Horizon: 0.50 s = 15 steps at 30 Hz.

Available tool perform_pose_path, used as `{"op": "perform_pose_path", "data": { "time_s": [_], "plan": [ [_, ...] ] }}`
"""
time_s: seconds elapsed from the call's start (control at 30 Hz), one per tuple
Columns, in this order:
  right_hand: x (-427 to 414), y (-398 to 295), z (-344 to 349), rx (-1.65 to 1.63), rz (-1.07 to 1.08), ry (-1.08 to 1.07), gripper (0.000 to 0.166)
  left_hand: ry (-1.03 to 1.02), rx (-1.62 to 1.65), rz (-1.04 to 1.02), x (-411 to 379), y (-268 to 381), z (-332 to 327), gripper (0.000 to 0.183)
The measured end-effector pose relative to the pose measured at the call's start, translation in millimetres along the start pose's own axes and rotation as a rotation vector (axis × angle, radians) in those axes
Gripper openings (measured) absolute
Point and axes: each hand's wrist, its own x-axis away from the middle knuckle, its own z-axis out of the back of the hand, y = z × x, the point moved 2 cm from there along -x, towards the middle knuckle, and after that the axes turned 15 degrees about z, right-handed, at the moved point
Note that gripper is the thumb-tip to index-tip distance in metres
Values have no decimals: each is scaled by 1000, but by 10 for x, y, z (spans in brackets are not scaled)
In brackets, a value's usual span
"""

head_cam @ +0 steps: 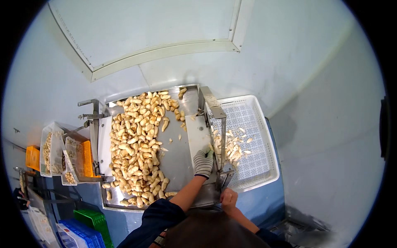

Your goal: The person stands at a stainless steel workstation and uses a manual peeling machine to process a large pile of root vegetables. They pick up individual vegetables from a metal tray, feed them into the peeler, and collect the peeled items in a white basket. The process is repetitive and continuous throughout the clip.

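My left hand (203, 162), in a striped knit glove, lies on the white cutting board (198, 133). Its fingertips pinch a pale mushroom piece, mostly hidden, at the edge by the blade. My bare right hand (228, 200) is closed around the handle end of the hinged lever cutter (223, 139), whose arm runs along the board's right side. Left of the board, a heap of whole mushrooms (136, 139) with brown-stained, cream stems covers much of the steel tray (175, 158). Mushroom slices (232, 147) lie in the white perforated basket (260, 124) beyond the blade.
Across the tray's left end stands a second cutter frame (94, 133) with a white board. White baskets (51, 148) of cut pieces and an orange basket (88, 158) lie farther left. Green (94, 223) and blue crates (82, 232) stand below. A wall (186, 68) rises behind the tray.
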Motion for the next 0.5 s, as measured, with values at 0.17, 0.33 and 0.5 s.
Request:
{"op": "perform_pose_path", "data": {
  "time_s": [0.17, 0.33, 0.5],
  "plan": [
    [-170, -305, 12, 26, -55, 14, 35, -33, -157, -79, 42, 155, 119, 19],
    [-154, -252, -31, 46, -18, 5, 37, -60, -194, -70, -65, 30, 102, 21],
    [-81, -83, -18, 24, 54, 9, 37, -84, -249, -47, -35, 277, 118, 23]
  ]
}}
